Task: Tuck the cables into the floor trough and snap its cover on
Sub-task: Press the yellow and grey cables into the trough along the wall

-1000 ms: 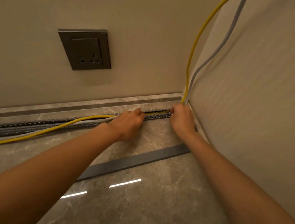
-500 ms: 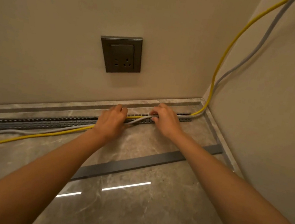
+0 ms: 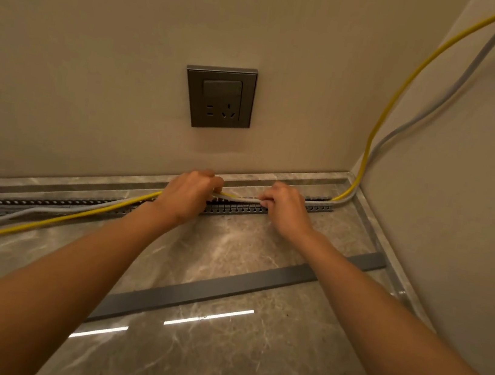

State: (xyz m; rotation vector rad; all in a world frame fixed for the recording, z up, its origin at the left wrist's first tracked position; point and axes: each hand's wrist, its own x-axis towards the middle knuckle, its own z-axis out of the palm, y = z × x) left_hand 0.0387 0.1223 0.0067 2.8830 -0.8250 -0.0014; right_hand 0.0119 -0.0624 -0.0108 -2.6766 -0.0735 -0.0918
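Observation:
A dark slotted floor trough [image 3: 238,209] runs along the foot of the back wall, from the left edge to near the right corner. A yellow cable [image 3: 386,118] and a grey cable [image 3: 436,102] come down the right wall into the trough's right end. My left hand [image 3: 188,193] and my right hand [image 3: 286,207] both pinch the two cables just above the trough, a short stretch of cable between them. Left of my left hand the cables lie outside the trough on the floor. The flat grey cover strip [image 3: 225,289] lies loose on the floor, nearer to me.
A dark wall socket [image 3: 219,97] is set in the back wall above my hands. The floor is glossy grey marble [image 3: 216,357] with a stone skirting [image 3: 304,178] along both walls. The right wall stands close to my right arm.
Both hands have shifted left along the trough, away from the corner, still on the cables. More cable near the corner now lies in the trough. The view has turned left.

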